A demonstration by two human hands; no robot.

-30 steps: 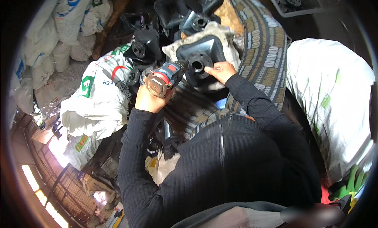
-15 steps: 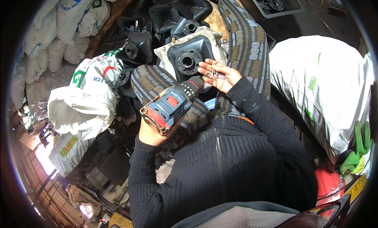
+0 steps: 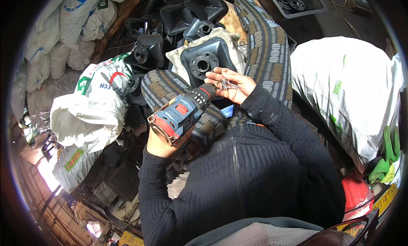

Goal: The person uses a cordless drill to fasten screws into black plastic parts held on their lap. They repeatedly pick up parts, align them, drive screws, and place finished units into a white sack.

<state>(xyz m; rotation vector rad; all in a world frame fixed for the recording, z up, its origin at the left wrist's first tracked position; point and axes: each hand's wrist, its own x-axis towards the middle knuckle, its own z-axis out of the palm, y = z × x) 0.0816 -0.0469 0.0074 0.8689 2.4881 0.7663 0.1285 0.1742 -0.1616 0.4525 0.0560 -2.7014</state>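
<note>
My left hand [image 3: 160, 145] is closed round the handle of a blue and red cordless drill [image 3: 180, 114], its black chuck pointing up and to the right. Small silver screws [image 3: 226, 84] lie loose in my right hand [image 3: 241, 85], which is cupped palm up, fingers partly curled, right by the chuck. The drill's tip is hidden by or close against those fingers. Just beyond both hands, a black square part with a round holed flange [image 3: 204, 64] rests on a whitish cloth pad [image 3: 173, 55] between my knees.
More black flared parts [image 3: 176, 18] are piled at the back. A white sack [image 3: 87, 114] stands to the left and a large white sack [image 3: 340, 89] to the right, with green gloves [image 3: 386, 156] beside it. A grey tray of round metal pieces [image 3: 297, 14] sits at the far right.
My right hand has shifted slightly left, with the screws now showing more plainly in its palm. The drill has moved a little left and toward me.
</note>
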